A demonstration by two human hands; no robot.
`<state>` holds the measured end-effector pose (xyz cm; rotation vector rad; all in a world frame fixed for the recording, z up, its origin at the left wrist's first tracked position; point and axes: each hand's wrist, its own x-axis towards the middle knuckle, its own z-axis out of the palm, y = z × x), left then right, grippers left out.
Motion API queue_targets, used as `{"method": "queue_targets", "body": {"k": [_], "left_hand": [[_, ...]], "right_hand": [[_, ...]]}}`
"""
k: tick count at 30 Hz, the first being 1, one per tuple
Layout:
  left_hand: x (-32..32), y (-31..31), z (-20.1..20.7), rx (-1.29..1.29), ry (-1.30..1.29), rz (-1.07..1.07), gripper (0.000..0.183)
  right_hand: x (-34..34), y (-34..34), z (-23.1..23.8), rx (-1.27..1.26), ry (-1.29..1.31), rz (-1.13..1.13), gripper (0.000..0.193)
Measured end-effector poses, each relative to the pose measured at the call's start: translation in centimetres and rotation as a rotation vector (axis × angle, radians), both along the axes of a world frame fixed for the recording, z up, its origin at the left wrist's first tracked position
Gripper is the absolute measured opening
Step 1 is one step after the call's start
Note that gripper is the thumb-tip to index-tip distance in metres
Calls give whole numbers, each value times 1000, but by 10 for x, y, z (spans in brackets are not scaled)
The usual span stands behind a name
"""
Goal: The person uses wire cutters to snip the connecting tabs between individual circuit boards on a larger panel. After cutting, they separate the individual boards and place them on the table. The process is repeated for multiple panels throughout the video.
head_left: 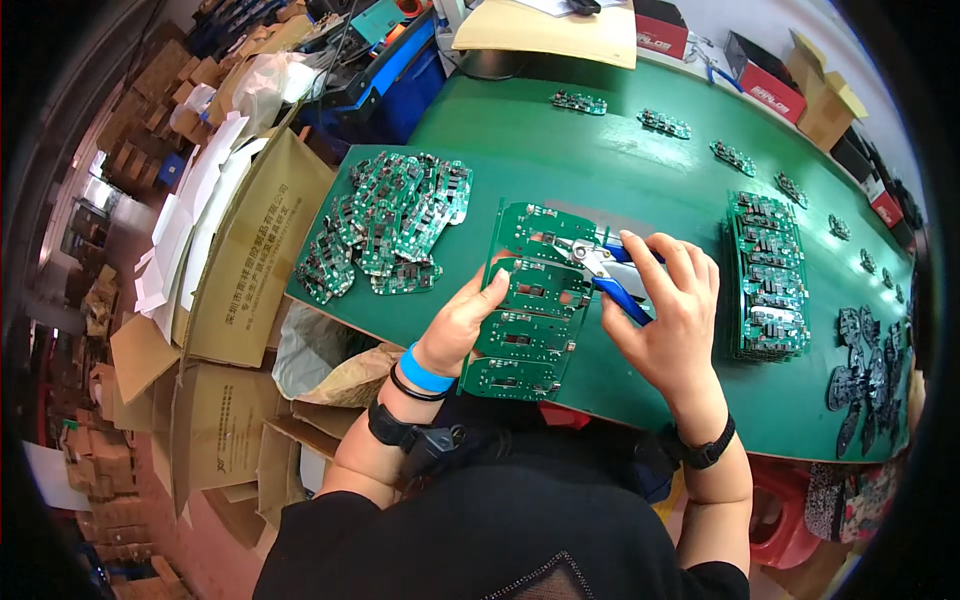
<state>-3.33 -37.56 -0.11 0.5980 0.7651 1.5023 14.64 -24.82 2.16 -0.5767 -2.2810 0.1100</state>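
Note:
A green circuit board panel [530, 318], made of several joined boards with small parts on them, is held tilted over the front of the table. My left hand [462, 318] grips its left edge, thumb on top and fingers behind. In my right hand [672, 300] is a pair of blue-handled cutting pliers [622, 290], the fingers wrapped round the handles. The jaws of the pliers rest at the upper part of the panel, near its right edge. Whether the jaws touch the board I cannot tell.
A heap of separate circuit boards [390, 220] lies to the left on the green table [620, 160]. At the right stands a stack of board panels [768, 280], with black parts [868, 370] beyond it. Small board piles [665, 123] line the far side. Cardboard boxes [235, 270] crowd the left.

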Motion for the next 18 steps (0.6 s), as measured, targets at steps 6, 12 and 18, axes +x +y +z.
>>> {"method": "queue_targets", "body": {"k": [6,12,18], "left_hand": [[8,-4,1,18,32,22,49],[7,-2,3,21,115,-3,49],[9,-2,1,17,162,38,50]], "right_hand": [[2,-2,2,60,-71,-41,52],[6,0,3,45,-70,-41,52],[5,-1,0,47,-67,-43,52]]}}
